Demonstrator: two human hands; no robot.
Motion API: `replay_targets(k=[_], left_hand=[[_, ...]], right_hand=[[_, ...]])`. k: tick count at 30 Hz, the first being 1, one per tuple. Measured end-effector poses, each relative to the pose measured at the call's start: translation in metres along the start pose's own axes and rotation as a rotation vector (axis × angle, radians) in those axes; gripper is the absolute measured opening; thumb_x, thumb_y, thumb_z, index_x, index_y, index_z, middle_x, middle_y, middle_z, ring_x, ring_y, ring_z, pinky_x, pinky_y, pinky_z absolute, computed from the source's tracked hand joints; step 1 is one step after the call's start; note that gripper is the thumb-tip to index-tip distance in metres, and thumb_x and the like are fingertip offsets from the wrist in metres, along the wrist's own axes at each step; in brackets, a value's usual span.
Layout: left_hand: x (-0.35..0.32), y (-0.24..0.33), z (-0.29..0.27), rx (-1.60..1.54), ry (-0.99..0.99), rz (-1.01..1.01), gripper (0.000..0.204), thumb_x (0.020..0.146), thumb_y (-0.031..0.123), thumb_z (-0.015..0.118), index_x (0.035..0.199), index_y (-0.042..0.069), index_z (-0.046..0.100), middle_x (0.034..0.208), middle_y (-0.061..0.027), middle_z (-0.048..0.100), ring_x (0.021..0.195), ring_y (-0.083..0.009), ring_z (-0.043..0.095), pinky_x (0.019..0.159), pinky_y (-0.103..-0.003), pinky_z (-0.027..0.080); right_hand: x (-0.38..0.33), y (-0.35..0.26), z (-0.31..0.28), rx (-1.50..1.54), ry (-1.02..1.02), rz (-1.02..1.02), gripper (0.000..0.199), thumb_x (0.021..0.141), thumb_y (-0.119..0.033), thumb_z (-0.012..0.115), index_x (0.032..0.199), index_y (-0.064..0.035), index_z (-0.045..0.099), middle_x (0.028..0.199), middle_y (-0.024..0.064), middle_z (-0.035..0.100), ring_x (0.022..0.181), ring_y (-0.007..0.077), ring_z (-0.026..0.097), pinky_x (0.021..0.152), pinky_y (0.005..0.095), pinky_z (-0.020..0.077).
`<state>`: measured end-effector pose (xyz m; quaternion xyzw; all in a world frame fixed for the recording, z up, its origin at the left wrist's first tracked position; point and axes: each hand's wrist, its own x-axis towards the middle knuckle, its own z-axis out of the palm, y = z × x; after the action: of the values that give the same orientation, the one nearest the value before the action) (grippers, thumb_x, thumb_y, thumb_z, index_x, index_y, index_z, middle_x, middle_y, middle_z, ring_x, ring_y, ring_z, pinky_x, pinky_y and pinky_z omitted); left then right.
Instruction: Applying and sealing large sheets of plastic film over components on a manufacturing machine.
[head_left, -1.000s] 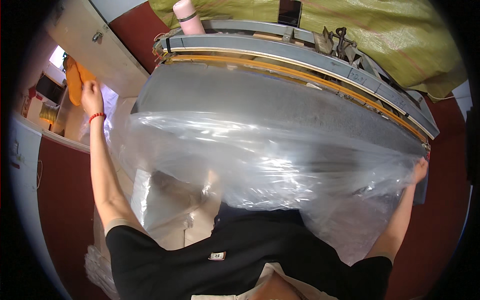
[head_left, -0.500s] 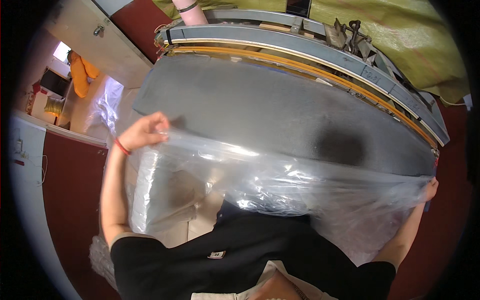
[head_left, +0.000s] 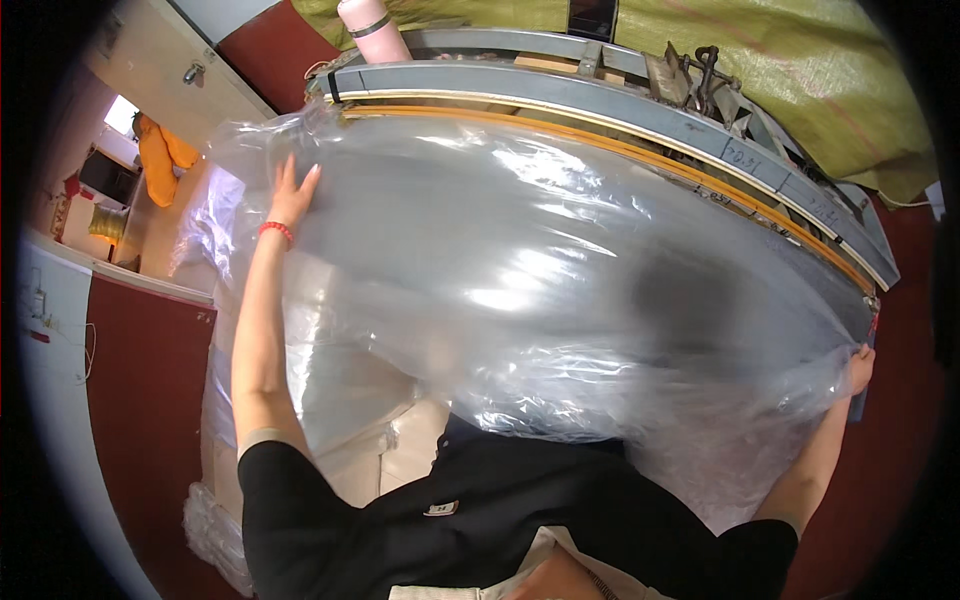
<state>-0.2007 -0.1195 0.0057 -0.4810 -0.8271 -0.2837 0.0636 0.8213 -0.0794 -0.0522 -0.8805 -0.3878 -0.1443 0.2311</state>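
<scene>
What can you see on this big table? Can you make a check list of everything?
Surface: grey metal table with a yellow strip along its far edge, mostly under the sheet.
Job's things: large clear plastic sheet spread over the table, crinkled, hanging off the near edge.
Clutter: pink bottle and a metal clamp at the far side.
Hands: left hand flat on the sheet, fingers spread; right hand grips the sheet's right corner.
Cables: thin wire on the white wall, left.
Surroundings: green tarp, orange cloth, red floor.
</scene>
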Motion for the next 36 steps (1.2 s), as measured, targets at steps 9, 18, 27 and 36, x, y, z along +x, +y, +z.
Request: replay_targets(k=[9, 18, 27, 36], left_hand=[[0.029, -0.108, 0.004, 0.164, -0.240, -0.316, 0.061, 0.077, 0.052, 0.047, 0.118, 0.007, 0.048, 0.112, -0.0214, 0.050, 0.109, -0.0328, 0.046, 0.091, -0.036, 0.035], [-0.062, 0.183, 0.018, -0.639, -0.526, 0.120, 0.026, 0.087, 0.022, 0.048, 0.102, 0.003, 0.056, 0.099, -0.0029, 0.058, 0.087, -0.0098, 0.053, 0.076, -0.023, 0.040], [-0.318, 0.463, 0.031, -1.283, -1.613, 0.588, 0.043, 0.083, 0.015, 0.052, 0.122, 0.002, 0.040, 0.118, -0.0124, 0.048, 0.109, -0.0192, 0.045, 0.093, -0.032, 0.035], [-0.372, 0.479, 0.015, -0.959, -2.423, 0.850, 0.037, 0.081, 0.006, 0.052, 0.117, 0.001, 0.045, 0.086, -0.0113, 0.061, 0.082, -0.0217, 0.057, 0.073, -0.032, 0.044]], right_hand=[[-0.012, 0.030, -0.025, -0.300, -0.011, 0.057, 0.037, 0.087, -0.041, 0.035, 0.100, -0.0098, 0.050, 0.092, 0.0195, 0.058, 0.087, 0.0396, 0.054, 0.070, 0.0481, 0.0429], [-0.048, -0.053, -0.070, -0.282, 0.036, 0.082, 0.023, 0.084, -0.027, 0.042, 0.095, -0.0122, 0.057, 0.093, 0.0130, 0.060, 0.084, 0.0304, 0.059, 0.070, 0.0427, 0.0458], [-0.030, -0.017, -0.042, -0.094, 0.047, 0.074, 0.023, 0.085, -0.025, 0.042, 0.090, -0.0059, 0.054, 0.080, 0.0203, 0.060, 0.080, 0.0359, 0.058, 0.069, 0.0458, 0.0434], [-0.030, -0.013, -0.047, -0.118, 0.015, 0.070, 0.026, 0.086, -0.029, 0.040, 0.090, -0.0062, 0.054, 0.081, 0.0196, 0.061, 0.080, 0.0353, 0.058, 0.069, 0.0459, 0.0443]])
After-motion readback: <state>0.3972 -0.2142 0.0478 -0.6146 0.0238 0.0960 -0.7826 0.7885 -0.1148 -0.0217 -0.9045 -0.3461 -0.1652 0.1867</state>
